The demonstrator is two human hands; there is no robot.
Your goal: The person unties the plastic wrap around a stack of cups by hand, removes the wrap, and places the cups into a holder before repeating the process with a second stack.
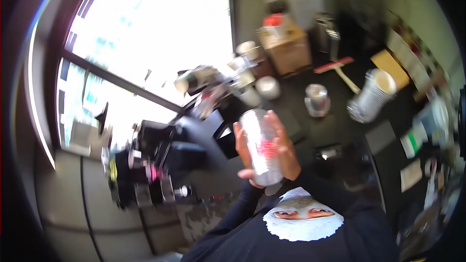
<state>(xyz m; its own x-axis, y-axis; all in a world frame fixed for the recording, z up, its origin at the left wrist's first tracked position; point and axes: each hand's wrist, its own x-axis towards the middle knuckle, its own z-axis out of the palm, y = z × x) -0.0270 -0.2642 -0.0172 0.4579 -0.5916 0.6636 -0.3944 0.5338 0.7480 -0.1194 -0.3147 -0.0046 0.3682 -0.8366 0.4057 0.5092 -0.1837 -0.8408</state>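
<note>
A tall stack of clear plastic cups [260, 140] with red print near its middle is held upright but slightly tilted in front of my chest. My left hand [241, 146] presses against its left side, with fingers also showing low near its base. Along the right side, my right hand [287, 154] wraps the stack, fingertips up near the upper half. On the dark counter beyond it are a small clear cup or cup stack [317, 100] and a white round container [267, 88]. Motion blur softens the finger details.
Another long stack of cups [374, 96] leans at the right, near a squeegee [342, 70] with a red edge. A cardboard box [286, 48] stands at the back. Cluttered cups and equipment [208, 85] line the window side; a black rack [141, 165] is at left.
</note>
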